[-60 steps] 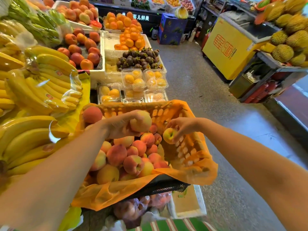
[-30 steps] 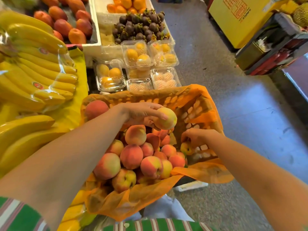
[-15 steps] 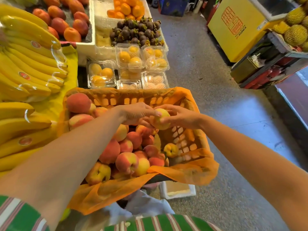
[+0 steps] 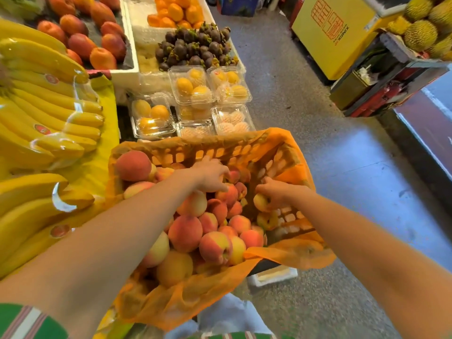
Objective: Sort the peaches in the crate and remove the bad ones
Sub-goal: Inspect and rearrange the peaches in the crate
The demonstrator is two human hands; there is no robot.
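Your right hand (image 4: 276, 192) clamps small pale peach (image 4: 260, 202) in crate (image 4: 220, 149) right side, segregating; left hand (image 4: 210, 176) spread over pile (image 4: 195, 231), searching.

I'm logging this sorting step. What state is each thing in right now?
crate: orange-lined, left side piled, right side nearly bare
peaches: heaped in the crate
pale peach: gripped by right hand
loose peach: lying on the bare side
left hand: palm down on the pile
right hand: closed on pale peach

Bare forearms; green striped sleeve (image 4: 22, 321) at left.
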